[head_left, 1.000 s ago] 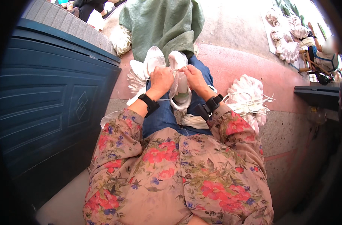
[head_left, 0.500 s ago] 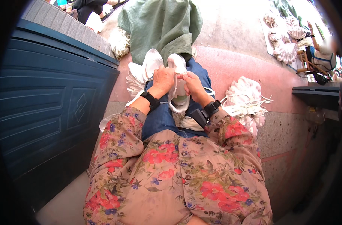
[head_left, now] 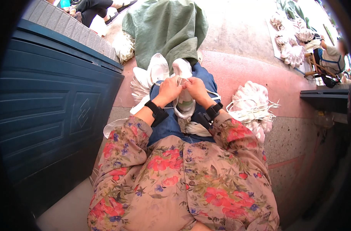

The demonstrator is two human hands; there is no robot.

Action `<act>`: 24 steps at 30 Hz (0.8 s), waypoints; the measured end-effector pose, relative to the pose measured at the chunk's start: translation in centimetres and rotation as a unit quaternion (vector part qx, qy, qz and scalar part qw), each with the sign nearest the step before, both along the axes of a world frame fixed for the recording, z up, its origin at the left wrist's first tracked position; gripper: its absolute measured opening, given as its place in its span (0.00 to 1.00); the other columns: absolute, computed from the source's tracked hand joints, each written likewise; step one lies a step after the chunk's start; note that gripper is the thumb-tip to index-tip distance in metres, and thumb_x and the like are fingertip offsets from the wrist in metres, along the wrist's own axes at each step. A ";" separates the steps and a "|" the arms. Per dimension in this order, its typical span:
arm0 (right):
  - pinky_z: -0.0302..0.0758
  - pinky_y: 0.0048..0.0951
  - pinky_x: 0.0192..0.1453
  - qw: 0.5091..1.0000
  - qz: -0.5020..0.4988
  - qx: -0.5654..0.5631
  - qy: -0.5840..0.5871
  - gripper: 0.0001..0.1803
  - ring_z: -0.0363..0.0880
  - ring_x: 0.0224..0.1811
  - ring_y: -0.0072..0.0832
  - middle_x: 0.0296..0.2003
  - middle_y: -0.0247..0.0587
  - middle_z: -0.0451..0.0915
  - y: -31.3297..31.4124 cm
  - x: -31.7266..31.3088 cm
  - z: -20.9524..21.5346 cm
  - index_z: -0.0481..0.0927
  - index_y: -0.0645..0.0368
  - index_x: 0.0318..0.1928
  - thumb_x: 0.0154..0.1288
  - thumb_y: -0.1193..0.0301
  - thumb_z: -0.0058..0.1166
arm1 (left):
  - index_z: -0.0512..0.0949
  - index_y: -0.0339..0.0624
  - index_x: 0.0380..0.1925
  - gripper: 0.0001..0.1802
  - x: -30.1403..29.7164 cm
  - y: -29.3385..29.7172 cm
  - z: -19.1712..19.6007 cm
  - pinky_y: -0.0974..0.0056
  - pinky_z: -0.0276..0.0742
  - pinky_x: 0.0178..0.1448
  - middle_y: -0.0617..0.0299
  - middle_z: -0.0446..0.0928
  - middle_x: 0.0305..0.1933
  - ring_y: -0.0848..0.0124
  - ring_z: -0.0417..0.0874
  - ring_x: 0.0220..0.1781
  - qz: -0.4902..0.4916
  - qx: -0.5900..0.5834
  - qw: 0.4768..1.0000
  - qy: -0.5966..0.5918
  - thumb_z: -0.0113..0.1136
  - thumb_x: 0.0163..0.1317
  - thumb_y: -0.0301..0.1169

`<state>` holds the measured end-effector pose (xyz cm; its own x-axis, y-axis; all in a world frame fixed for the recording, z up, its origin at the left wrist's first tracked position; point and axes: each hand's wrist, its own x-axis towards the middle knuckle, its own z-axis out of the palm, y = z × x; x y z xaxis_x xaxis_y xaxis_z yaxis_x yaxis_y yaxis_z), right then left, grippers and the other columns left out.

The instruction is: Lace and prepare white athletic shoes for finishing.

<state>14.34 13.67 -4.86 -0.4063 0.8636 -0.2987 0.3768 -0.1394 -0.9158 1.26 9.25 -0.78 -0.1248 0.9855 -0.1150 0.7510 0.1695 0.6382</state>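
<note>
A white shoe [head_left: 185, 110] lies along my lap between my knees, its toe pointing away from me and its opening toward me. My left hand [head_left: 170, 91] is closed on the left edge of its lacing area. Closed too, my right hand [head_left: 197, 91] meets it there, fingertips nearly touching over the shoe's middle. A thin lace may be between the fingers, but they hide it. Left of the toe stands a second white shoe [head_left: 158, 68], with a stack of white shoe pieces [head_left: 139, 85] beside it. White cords [head_left: 213, 93] lie across my right thigh.
A green cloth [head_left: 165, 29] drapes something just ahead. Bundled white shoe pieces [head_left: 249, 102] tied with laces sit on the floor at my right. A dark blue panelled door [head_left: 40, 107] bounds the left side. Other people sit at far left and far right, near more bundles [head_left: 291, 50].
My right hand has come inward and toward the left hand, its fingers now close to the left fingertips. The left hand has turned slightly and shifted a little right. The shoe stays on my lap.
</note>
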 end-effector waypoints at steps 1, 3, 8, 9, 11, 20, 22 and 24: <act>0.72 0.38 0.31 0.997 0.006 0.058 -0.055 0.12 0.76 0.27 0.39 0.23 0.51 0.76 0.1 -0.3 0.1 0.76 0.63 0.27 0.56 0.67 0.43 | 0.74 0.41 0.30 0.15 -0.3 0.4 -0.4 0.55 0.70 0.35 0.48 0.76 0.28 0.53 0.76 0.32 0.005 -0.018 0.999 -0.050 0.57 0.48 0.40; 0.72 0.40 0.32 0.975 0.001 0.167 -0.149 0.12 0.77 0.29 0.43 0.24 0.52 0.76 0.2 -0.4 0.3 0.77 0.62 0.26 0.54 0.66 0.44 | 0.74 0.41 0.29 0.15 -0.5 1.0 -1.5 0.54 0.69 0.35 0.48 0.76 0.29 0.51 0.76 0.32 -0.002 -0.028 0.994 -0.105 0.56 0.48 0.40; 0.71 0.41 0.26 0.922 0.047 0.291 -0.252 0.11 0.75 0.23 0.43 0.19 0.48 0.74 -1.8 -0.9 -0.1 0.75 0.58 0.21 0.54 0.68 0.42 | 0.73 0.37 0.29 0.10 0.0 0.6 -3.1 0.56 0.68 0.34 0.45 0.74 0.29 0.51 0.76 0.33 -0.017 0.002 0.996 -0.092 0.48 0.53 0.33; 0.71 0.41 0.26 0.924 0.048 0.306 -0.222 0.10 0.75 0.24 0.42 0.19 0.47 0.74 -2.0 -1.8 0.5 0.74 0.58 0.21 0.54 0.70 0.43 | 0.75 0.37 0.31 0.11 -0.7 0.1 -3.4 0.60 0.69 0.35 0.47 0.75 0.29 0.56 0.77 0.31 0.004 0.032 0.991 -0.129 0.50 0.52 0.33; 0.71 0.40 0.24 0.930 0.068 0.283 -0.222 0.07 0.77 0.22 0.42 0.18 0.48 0.75 -2.0 -2.5 0.5 0.74 0.60 0.23 0.52 0.72 0.44 | 0.76 0.36 0.34 0.11 -1.4 -0.6 -4.0 0.65 0.70 0.36 0.50 0.77 0.30 0.66 0.78 0.31 0.048 0.003 0.987 -0.155 0.52 0.53 0.31; 0.71 0.38 0.21 0.916 0.087 0.342 -0.191 0.08 0.76 0.20 0.43 0.17 0.49 0.74 -2.6 -0.3 1.5 0.70 0.61 0.25 0.54 0.69 0.43 | 0.72 0.37 0.33 0.12 0.1 -1.1 -3.0 0.58 0.68 0.43 0.51 0.74 0.33 0.56 0.74 0.37 0.033 0.043 0.995 -0.089 0.54 0.46 0.26; 0.69 0.39 0.19 0.896 0.199 0.371 -0.140 0.07 0.74 0.18 0.43 0.16 0.47 0.73 -3.2 1.3 2.1 0.70 0.59 0.25 0.53 0.69 0.44 | 0.71 0.38 0.35 0.15 -0.2 -1.3 -3.3 0.57 0.65 0.47 0.51 0.72 0.37 0.55 0.72 0.41 0.030 0.094 0.995 -0.025 0.53 0.43 0.24; 0.69 0.38 0.21 0.867 0.353 0.300 -0.182 0.07 0.74 0.20 0.42 0.17 0.46 0.73 -4.7 4.6 5.0 0.70 0.58 0.24 0.53 0.68 0.44 | 0.69 0.40 0.39 0.22 0.2 -1.3 -2.8 0.54 0.59 0.54 0.51 0.67 0.46 0.53 0.66 0.48 0.016 0.148 0.988 0.044 0.50 0.38 0.22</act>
<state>18.99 8.93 0.12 -0.8701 0.4827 -0.1000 0.4534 0.7041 -0.5466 1.47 7.96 -3.57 -0.1526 0.9697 0.1906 0.8031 0.0093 0.5957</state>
